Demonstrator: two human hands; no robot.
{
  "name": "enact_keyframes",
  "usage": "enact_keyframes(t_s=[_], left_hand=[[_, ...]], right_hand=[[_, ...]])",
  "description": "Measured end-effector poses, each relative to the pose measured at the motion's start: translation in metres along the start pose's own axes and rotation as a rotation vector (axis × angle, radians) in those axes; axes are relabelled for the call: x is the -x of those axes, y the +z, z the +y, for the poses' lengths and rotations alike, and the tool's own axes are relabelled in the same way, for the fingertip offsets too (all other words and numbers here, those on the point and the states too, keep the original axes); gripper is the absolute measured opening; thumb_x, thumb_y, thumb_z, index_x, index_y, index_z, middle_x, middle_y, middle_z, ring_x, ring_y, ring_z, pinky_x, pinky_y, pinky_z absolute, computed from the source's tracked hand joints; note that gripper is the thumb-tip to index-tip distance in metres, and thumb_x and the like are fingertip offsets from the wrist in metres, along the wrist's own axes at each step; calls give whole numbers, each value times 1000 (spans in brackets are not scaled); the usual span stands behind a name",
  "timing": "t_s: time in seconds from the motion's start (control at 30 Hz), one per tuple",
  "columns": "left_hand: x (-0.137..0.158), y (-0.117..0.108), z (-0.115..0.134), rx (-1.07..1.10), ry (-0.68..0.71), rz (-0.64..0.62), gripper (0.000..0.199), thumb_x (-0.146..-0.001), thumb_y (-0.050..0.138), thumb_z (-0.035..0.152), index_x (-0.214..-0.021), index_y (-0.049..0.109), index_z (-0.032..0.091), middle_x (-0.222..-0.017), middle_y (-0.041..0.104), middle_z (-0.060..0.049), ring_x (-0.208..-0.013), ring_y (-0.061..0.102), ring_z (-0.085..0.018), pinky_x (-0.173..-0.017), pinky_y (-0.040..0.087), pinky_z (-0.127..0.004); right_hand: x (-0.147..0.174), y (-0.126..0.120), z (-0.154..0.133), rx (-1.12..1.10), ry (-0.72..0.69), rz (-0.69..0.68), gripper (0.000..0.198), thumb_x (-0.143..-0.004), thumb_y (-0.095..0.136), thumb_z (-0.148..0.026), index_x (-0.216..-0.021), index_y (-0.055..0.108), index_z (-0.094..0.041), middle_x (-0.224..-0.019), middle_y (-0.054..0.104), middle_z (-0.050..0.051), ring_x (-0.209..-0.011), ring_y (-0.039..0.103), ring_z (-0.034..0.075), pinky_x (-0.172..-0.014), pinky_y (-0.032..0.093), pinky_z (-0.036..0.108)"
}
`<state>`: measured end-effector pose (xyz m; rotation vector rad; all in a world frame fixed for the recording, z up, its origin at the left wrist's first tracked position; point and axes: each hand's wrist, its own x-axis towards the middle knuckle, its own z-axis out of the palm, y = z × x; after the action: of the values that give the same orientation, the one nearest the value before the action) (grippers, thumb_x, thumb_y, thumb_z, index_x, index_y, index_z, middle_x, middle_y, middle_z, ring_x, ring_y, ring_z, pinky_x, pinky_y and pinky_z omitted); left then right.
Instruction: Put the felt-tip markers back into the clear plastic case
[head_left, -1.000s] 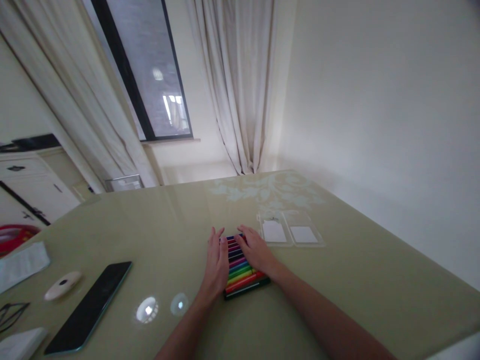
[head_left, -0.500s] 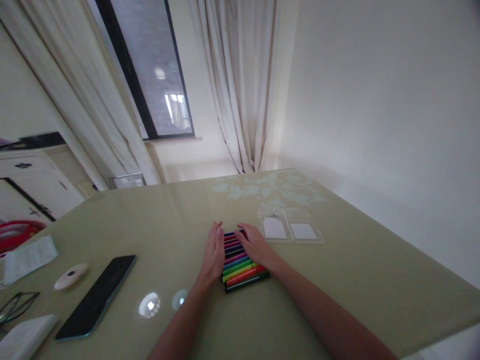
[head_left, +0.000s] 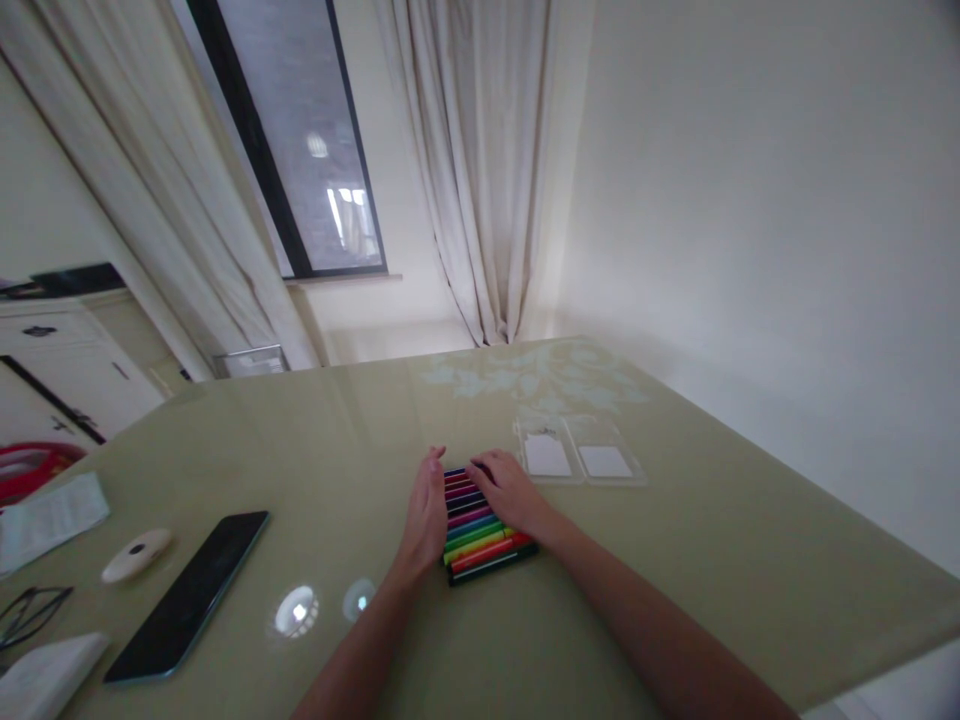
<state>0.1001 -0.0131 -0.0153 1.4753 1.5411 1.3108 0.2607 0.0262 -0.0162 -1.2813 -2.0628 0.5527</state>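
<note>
Several coloured marker pens (head_left: 480, 530) lie side by side in a row on the table, dark ones at the far end, green, yellow and orange ones nearer, a black one closest to me. My left hand (head_left: 426, 508) stands on edge against their left ends, its fingers stretched out and pointing away. From the right, my right hand (head_left: 506, 490) rests over the far pens, with its thumb and fingers spread on them and their right ends partly hidden. Neither hand is wrapped round a pen.
Behind my right hand lies an opened clear plastic case (head_left: 581, 465) with white paper in both halves. At left on the table (head_left: 315, 440) are a phone (head_left: 187, 598), a pale oval object (head_left: 137, 556), glasses (head_left: 31, 612), a white box (head_left: 52, 675) and a folded sheet (head_left: 54, 522).
My right hand has shifted very slightly toward me on the far pens, its fingers a little lower. My left hand stays at the pen ends; the whole view has drifted a touch.
</note>
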Motion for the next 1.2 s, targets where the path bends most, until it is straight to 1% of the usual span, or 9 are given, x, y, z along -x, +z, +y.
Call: enact_keyframes(t_s=[0.23, 0.5, 0.6, 0.73, 0.8, 0.83, 0.93, 1.07, 1.2], left_hand=[[8, 10, -2, 91, -11, 17, 73, -98, 26, 73, -141, 54, 21, -159, 46, -12, -152, 34, -25, -128, 20, -42], [16, 22, -1, -2, -5, 63, 66, -105, 19, 60, -146, 46, 16, -162, 40, -15, -153, 32, -23, -127, 24, -46], [18, 22, -2, -139, 49, 44, 63, -106, 20, 53, -149, 43, 13, -163, 38, -17, -153, 32, -23, -126, 26, -48], [29, 21, -1, -565, 334, -82, 62, -101, 34, 42, -151, 41, 6, -160, 41, -21, -152, 33, -28, -128, 16, -55], [39, 24, 2, -758, 445, -112, 62, -98, 39, 37, -151, 44, 4, -160, 41, -21, -153, 32, -30, -128, 15, -55], [44, 27, 3, -827, 468, -114, 63, -97, 40, 36, -150, 45, 3, -160, 40, -22, -153, 32, -30, -128, 16, -54], [55, 36, 8, -943, 467, -125, 66, -95, 43, 37, -150, 47, 1, -160, 40, -22, -152, 33, -33, -127, 20, -53], [54, 48, 15, -998, 414, -98, 67, -96, 41, 40, -150, 47, 1, -159, 41, -22, -151, 35, -34, -126, 22, -53], [43, 61, 20, -1022, 346, -98, 71, -96, 41, 43, -151, 44, -1, -161, 35, -25, -152, 30, -36, -126, 20, -53]], right_hand=[[3, -5, -6, 103, 8, -74, 34, -107, 48, -39, -110, 72, -16, -110, 70, 11, -108, 59, 21, -100, 42, 32], [11, -3, -14, 228, 33, -44, 39, -107, 44, -44, -110, 69, -15, -111, 67, 13, -108, 59, 23, -98, 43, 34], [12, -6, -15, 269, -19, -68, 36, -109, 40, -37, -106, 69, -17, -108, 68, 11, -106, 59, 23, -97, 43, 35], [11, -12, -12, 230, -72, -104, 37, -108, 37, -26, -101, 72, -18, -103, 71, 11, -103, 62, 22, -96, 45, 35], [10, -14, -9, 153, -43, -49, 35, -107, 37, -24, -110, 71, -17, -111, 73, 11, -108, 64, 21, -100, 45, 35], [9, -15, -7, 117, -24, -9, 35, -106, 37, -23, -117, 70, -17, -117, 72, 12, -112, 64, 21, -102, 45, 35], [6, -19, 0, 52, 11, 90, 38, -105, 38, -24, -129, 66, -17, -129, 70, 13, -122, 63, 23, -107, 45, 37], [-1, -27, 10, 21, 15, 227, 39, -105, 36, -29, -126, 68, -18, -125, 72, 13, -119, 65, 23, -106, 46, 38], [-5, -35, 20, -9, 34, 329, 40, -106, 35, -33, -120, 70, -18, -120, 74, 13, -114, 67, 24, -103, 48, 39]])
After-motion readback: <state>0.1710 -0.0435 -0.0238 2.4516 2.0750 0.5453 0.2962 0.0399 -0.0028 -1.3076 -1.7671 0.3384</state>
